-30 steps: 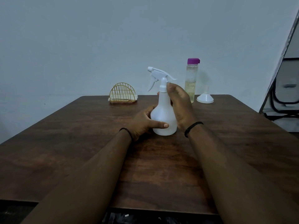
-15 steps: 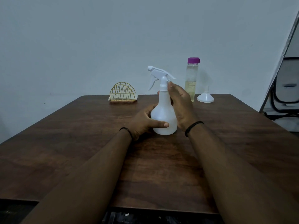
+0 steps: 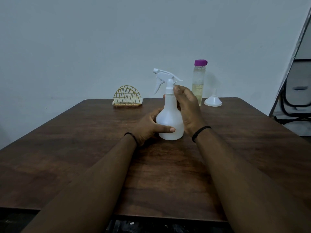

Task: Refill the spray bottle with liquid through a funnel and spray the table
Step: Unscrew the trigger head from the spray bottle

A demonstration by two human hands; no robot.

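1. Nearest the camera, two bare forearms reach forward over a dark wooden table [image 3: 84, 157], each wrist ringed by a thin black band.
2. At mid-table, the left hand [image 3: 148, 127] wraps the wide lower body of a white spray bottle [image 3: 170, 121], thumb laid across its front and fingers curled behind. The hold looks meant to brace the bottle upright against twisting.
3. The right hand [image 3: 188, 110] rises along the bottle's right side, its fingertips [image 3: 176, 89] closed around the collar just under the trigger head [image 3: 164, 77]. This appears to be a grip for unscrewing the sprayer, the first step before any refill; the head is seated on the neck.
4. Behind the bottle, near the table's far edge, stands a clear supply bottle [image 3: 198, 84] with a purple cap, partly filled with yellowish liquid. It is capped and upright.
5. Just beside it to the right, a white funnel [image 3: 213, 101] rests mouth-down, spout up, apparently waiting its turn.
6. Far left at the back edge sits a gold wire napkin holder [image 3: 127, 98], well apart from the work.
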